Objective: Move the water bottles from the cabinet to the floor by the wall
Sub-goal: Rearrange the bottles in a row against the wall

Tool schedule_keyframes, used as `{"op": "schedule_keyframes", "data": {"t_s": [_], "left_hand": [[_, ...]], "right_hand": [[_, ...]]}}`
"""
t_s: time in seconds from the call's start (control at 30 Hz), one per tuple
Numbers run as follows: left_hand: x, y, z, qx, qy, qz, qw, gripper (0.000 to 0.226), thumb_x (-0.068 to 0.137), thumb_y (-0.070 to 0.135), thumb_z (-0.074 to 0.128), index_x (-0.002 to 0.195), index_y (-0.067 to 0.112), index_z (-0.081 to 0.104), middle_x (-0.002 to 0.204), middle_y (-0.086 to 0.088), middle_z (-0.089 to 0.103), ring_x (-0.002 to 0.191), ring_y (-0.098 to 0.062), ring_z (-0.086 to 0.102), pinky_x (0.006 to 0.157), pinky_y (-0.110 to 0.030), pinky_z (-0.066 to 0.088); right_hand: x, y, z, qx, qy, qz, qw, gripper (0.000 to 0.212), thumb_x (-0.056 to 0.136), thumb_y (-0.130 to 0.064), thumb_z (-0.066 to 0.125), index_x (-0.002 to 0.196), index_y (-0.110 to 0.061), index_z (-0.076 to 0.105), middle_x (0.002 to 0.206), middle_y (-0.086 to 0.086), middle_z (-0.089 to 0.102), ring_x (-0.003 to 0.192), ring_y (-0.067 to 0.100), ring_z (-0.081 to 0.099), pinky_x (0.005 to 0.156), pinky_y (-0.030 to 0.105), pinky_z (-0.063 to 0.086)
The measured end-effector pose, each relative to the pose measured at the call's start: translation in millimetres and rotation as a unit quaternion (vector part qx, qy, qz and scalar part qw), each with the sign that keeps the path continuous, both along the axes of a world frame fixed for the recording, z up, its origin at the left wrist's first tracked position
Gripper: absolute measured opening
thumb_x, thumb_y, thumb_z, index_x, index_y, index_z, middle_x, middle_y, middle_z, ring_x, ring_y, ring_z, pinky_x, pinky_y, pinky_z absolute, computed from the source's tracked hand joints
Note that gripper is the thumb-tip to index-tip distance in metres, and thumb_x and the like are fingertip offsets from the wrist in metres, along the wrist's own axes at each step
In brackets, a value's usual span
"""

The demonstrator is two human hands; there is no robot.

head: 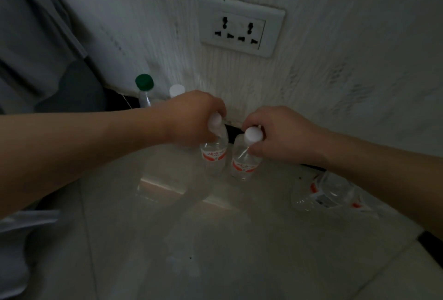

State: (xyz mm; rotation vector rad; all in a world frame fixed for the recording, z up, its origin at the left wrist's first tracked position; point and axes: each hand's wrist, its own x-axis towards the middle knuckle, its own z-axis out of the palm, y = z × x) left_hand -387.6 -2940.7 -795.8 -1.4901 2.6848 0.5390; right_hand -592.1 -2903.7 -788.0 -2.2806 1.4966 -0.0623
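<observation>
Fingers curled on necks: left hand (pixel 191 117) on left bottle (pixel 214 153), right hand (pixel 280 136) on right bottle (pixel 244 163) — seat bases flat (glossy floor (pixel 215 239)) by wall (pixel 335 71), then let go.

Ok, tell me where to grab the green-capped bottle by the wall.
Probably best to take the green-capped bottle by the neck just under its cap, coming from above: it stands upright close to the wall, with a white-capped bottle right beside it.

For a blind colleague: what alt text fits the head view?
By a white wall, the left hand grips the left bottle and the right hand the right bottle by their necks, both red-labelled and upright on the floor. A green-capped bottle stands further left.
</observation>
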Motion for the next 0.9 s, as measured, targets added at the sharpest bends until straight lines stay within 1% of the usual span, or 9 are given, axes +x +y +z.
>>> {"op": "schedule_keyframes", "data": {"t_s": [0.07,0.13,0.2,0.37,0.5,0.63,0.73,0.83,0.9], "left_hand": [[1,0,-3,-0.002,0.019,0.021,1.0,0.048,0.075,0.039,0.078,0.117,0.022,0.062,0.111,0.001,0.064,0.102,-0.018,0.06,0.087,-0.036,0.051],[1,-1,-5,-0.005,0.031,0.033,0.999,0.041,0.075,0.04,0.078,0.108,0.021,0.064,0.102,0.002,0.065,0.093,-0.016,0.059,0.078,-0.032,0.049],[1,-1,-5,-0.007,0.037,0.038,0.999,0.037,0.077,0.038,0.078,0.105,0.019,0.065,0.099,0.001,0.065,0.089,-0.015,0.057,0.076,-0.03,0.046],[-3,-3,-3,-0.019,0.031,0.03,0.999,0.039,0.078,0.031,0.078,0.111,0.015,0.068,0.105,-0.002,0.067,0.097,-0.018,0.06,0.082,-0.03,0.047],[-3,-8,-1,-0.022,0.019,0.029,0.999,0.041,0.077,0.028,0.078,0.114,0.016,0.067,0.108,-0.002,0.068,0.101,-0.019,0.06,0.086,-0.033,0.049],[-1,-14,0,-0.033,0.013,0.023,0.999,0.04,0.079,0.022,0.075,0.117,0.016,0.067,0.111,-0.003,0.069,0.103,-0.02,0.061,0.089,-0.037,0.05],[1,-20,3,-0.042,0.01,0.02,0.999,0.039,0.08,0.018,0.071,0.119,0.015,0.066,0.112,-0.005,0.069,0.1,-0.021,0.062,0.089,-0.039,0.052],[3,-27,4,-0.051,0.004,0.018,0.999,0.037,0.081,0.017,0.069,0.118,0.016,0.066,0.109,-0.004,0.069,0.097,-0.02,0.062,0.087,-0.037,0.052],[4,-31,4,-0.057,0.013,0.014,0.998,0.035,0.081,0.018,0.069,0.116,0.016,0.068,0.108,-0.004,0.069,0.097,-0.02,0.062,0.088,-0.037,0.051]], "right_hand": [[0,1,0,0.004,0.001,-0.002,1.0,0.034,0.072,-0.027,0.073,0.104,-0.018,0.068,0.102,0.001,0.066,0.092,0.017,0.061,0.08,0.04,0.051],[0,2,0,0.003,0.001,-0.001,1.0,0.035,0.071,-0.028,0.074,0.104,-0.019,0.068,0.102,0.0,0.066,0.092,0.018,0.061,0.081,0.04,0.051],[0,2,-2,-0.003,0.001,-0.001,1.0,0.034,0.07,-0.027,0.074,0.103,-0.019,0.069,0.1,0.0,0.066,0.091,0.018,0.062,0.08,0.04,0.051],[1,-2,-3,-0.019,-0.003,0.003,1.0,0.028,0.073,-0.027,0.071,0.099,-0.018,0.07,0.095,0.001,0.067,0.087,0.018,0.062,0.077,0.039,0.051],[4,-8,-4,-0.03,0.004,0.005,1.0,0.029,0.071,-0.028,0.073,0.098,-0.018,0.071,0.094,0.001,0.067,0.087,0.018,0.062,0.077,0.039,0.051],[6,-13,-3,-0.028,-0.012,0.001,1.0,0.029,0.073,-0.026,0.073,0.1,-0.019,0.071,0.095,-0.001,0.068,0.086,0.015,0.061,0.077,0.037,0.052],[8,-20,-3,-0.033,-0.014,0.0,0.999,0.029,0.075,-0.026,0.073,0.102,-0.018,0.071,0.097,-0.001,0.068,0.087,0.014,0.061,0.076,0.033,0.051],[10,-28,-3,-0.047,-0.016,-0.006,0.999,0.029,0.077,-0.026,0.072,0.104,-0.017,0.071,0.098,-0.001,0.068,0.086,0.012,0.058,0.071,0.028,0.045],[12,-31,-3,-0.055,-0.022,-0.009,0.998,0.028,0.077,-0.025,0.071,0.104,-0.017,0.072,0.098,0.0,0.068,0.084,0.011,0.058,0.07,0.026,0.043]]}}
